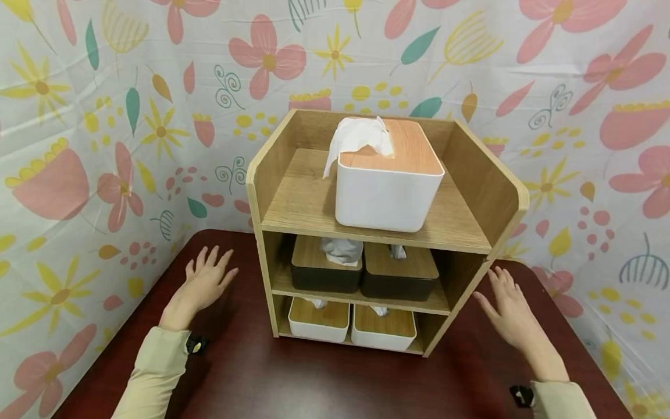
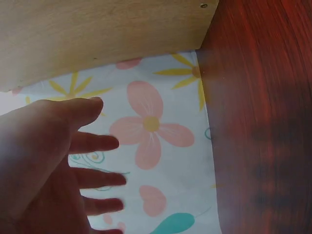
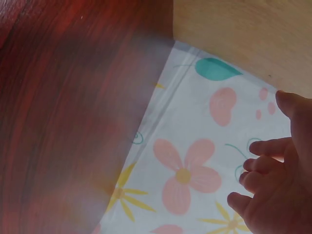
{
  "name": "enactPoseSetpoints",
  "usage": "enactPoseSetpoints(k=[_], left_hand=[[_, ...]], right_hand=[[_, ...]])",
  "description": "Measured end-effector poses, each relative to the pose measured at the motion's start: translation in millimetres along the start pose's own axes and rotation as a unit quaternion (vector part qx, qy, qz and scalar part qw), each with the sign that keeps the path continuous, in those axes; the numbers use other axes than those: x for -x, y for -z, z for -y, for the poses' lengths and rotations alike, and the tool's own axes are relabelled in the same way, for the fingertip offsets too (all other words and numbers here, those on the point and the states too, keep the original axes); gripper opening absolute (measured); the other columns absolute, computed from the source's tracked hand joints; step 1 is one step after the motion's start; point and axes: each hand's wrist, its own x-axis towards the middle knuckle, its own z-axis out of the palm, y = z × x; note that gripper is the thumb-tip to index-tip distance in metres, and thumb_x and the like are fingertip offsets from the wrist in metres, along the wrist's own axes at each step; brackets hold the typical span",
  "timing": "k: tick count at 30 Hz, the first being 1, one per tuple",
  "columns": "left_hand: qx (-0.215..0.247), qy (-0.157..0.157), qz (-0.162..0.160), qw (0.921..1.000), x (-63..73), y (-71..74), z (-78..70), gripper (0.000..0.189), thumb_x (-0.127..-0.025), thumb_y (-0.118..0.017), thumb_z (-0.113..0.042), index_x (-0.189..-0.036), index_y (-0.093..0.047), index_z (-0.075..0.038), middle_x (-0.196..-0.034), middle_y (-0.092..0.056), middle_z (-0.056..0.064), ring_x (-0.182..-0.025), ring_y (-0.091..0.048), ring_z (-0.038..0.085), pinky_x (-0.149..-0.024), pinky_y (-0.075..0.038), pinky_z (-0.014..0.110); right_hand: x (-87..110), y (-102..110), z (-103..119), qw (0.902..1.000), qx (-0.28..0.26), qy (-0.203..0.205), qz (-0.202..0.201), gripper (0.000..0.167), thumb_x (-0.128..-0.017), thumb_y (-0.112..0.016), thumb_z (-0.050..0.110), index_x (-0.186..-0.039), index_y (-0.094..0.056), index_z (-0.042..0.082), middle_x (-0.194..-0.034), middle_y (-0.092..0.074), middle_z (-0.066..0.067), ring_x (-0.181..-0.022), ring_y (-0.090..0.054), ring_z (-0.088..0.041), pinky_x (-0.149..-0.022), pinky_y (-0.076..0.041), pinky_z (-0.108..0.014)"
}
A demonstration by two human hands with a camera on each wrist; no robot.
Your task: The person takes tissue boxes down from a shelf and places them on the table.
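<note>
A wooden shelf unit (image 1: 487,174) with three levels stands on the dark red table. On its top level sits a large white tissue box (image 1: 387,201) with a wood-look lid and a tissue (image 1: 361,137) hanging out. My left hand (image 1: 205,282) hovers left of the unit, fingers spread, apart from it; in the left wrist view the hand (image 2: 46,161) holds nothing. On the other side my right hand (image 1: 510,314) has its fingers extended close to the right panel (image 3: 243,34). Whether its fingertips touch the panel I cannot tell.
Two dark tissue boxes with wood-look lids, a left one (image 1: 325,278) and a right one (image 1: 400,286), fill the middle level. Below them stand two small white ones, left (image 1: 318,330) and right (image 1: 384,338). A flower-print cloth (image 1: 173,116) hangs behind the table (image 1: 272,384).
</note>
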Motion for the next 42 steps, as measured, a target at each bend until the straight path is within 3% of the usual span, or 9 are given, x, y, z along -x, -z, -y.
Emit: enactPoseSetpoints(k=[6,12,18,22,26,32,36,40,42], left_hand=[[0.080,-0.073,-0.059,0.9924,-3.2,16.2,-8.3,0.037,-0.101,-0.046,-0.018,-0.131,-0.056,0.001,-0.127,-0.062,0.021,-0.114,-0.061,0.037,-0.092,-0.050,0.055],[0.174,-0.108,-0.154,0.9668,-0.7,51.0,-37.1,0.033,-0.102,-0.046,-0.019,-0.126,-0.061,-0.003,-0.120,-0.067,0.016,-0.110,-0.064,0.030,-0.088,-0.053,0.045],[0.258,-0.169,-0.281,0.9087,-0.1,71.6,-77.4,0.036,-0.102,-0.041,-0.013,-0.135,-0.054,-0.006,-0.122,-0.065,0.013,-0.112,-0.062,0.025,-0.091,-0.045,0.015],[0.303,-0.231,-0.322,0.8668,-5.1,83.3,-103.9,0.046,-0.103,-0.037,-0.021,-0.145,-0.038,-0.003,-0.139,-0.051,0.016,-0.126,-0.051,0.028,-0.104,-0.042,0.028],[0.317,-0.264,-0.353,0.8395,-15.5,94.0,-123.2,0.061,-0.102,-0.036,-0.041,-0.149,-0.028,-0.003,-0.150,-0.038,0.014,-0.135,-0.040,0.027,-0.110,-0.036,0.043],[0.304,-0.294,-0.396,0.8150,-30.7,105.5,-139.4,0.063,-0.101,-0.039,-0.043,-0.147,-0.032,0.000,-0.151,-0.038,0.014,-0.135,-0.042,0.025,-0.112,-0.034,0.039],[0.291,-0.317,-0.423,0.7978,-37.4,110.8,-144.0,0.056,-0.102,-0.040,-0.036,-0.141,-0.040,0.005,-0.145,-0.044,0.020,-0.136,-0.042,0.027,-0.115,-0.033,0.040],[0.291,-0.325,-0.436,0.7874,-40.4,113.5,-146.5,0.050,-0.102,-0.040,-0.033,-0.132,-0.046,0.007,-0.142,-0.047,0.024,-0.140,-0.040,0.028,-0.117,-0.031,0.042],[0.294,-0.324,-0.436,0.7864,-41.5,113.3,-148.0,0.048,-0.103,-0.039,-0.033,-0.128,-0.048,0.008,-0.141,-0.048,0.023,-0.140,-0.039,0.028,-0.117,-0.031,0.042]], right_hand=[[0.5,4.8,8.1,0.9999,-0.003,-0.010,0.006,0.064,-0.101,-0.048,0.026,-0.142,-0.027,-0.018,-0.145,-0.020,-0.046,-0.140,-0.012,-0.057,-0.110,-0.013,-0.070],[3.6,12.7,21.2,0.9988,0.017,-0.038,-0.025,0.059,-0.101,-0.047,0.028,-0.141,-0.035,-0.012,-0.143,-0.032,-0.041,-0.121,-0.038,-0.062,-0.091,-0.035,-0.071],[5.8,14.9,35.0,0.9891,0.036,-0.034,-0.139,0.032,-0.095,-0.057,0.018,-0.121,-0.060,0.001,-0.108,-0.065,-0.031,-0.082,-0.062,-0.052,-0.068,-0.044,-0.062],[5.9,15.5,42.1,0.9790,0.033,-0.018,-0.201,0.021,-0.091,-0.061,0.013,-0.108,-0.068,0.003,-0.084,-0.070,-0.020,-0.052,-0.056,-0.015,-0.053,-0.044,-0.034],[5.8,17.4,51.6,0.9736,0.022,-0.011,-0.227,0.016,-0.089,-0.062,0.010,-0.101,-0.071,0.004,-0.079,-0.071,-0.014,-0.053,-0.044,0.011,-0.049,-0.034,-0.015],[10.7,17.9,68.3,0.9645,0.001,-0.002,-0.264,0.013,-0.089,-0.061,0.007,-0.092,-0.073,0.005,-0.071,-0.069,-0.010,-0.061,-0.037,0.024,-0.048,-0.032,-0.014],[8.5,17.2,77.7,0.9346,-0.036,0.021,-0.353,0.015,-0.088,-0.059,0.005,-0.088,-0.073,0.001,-0.070,-0.068,0.006,-0.074,-0.041,0.032,-0.057,-0.035,-0.002],[3.9,16.6,93.1,0.8790,-0.093,0.056,-0.464,0.020,-0.086,-0.056,0.004,-0.083,-0.072,-0.007,-0.069,-0.064,0.017,-0.074,-0.049,0.027,-0.066,-0.034,0.003],[1.4,17.5,104.4,0.8483,-0.121,0.076,-0.510,0.021,-0.085,-0.056,0.003,-0.078,-0.070,-0.010,-0.062,-0.064,0.009,-0.072,-0.052,0.023,-0.065,-0.034,0.001]])
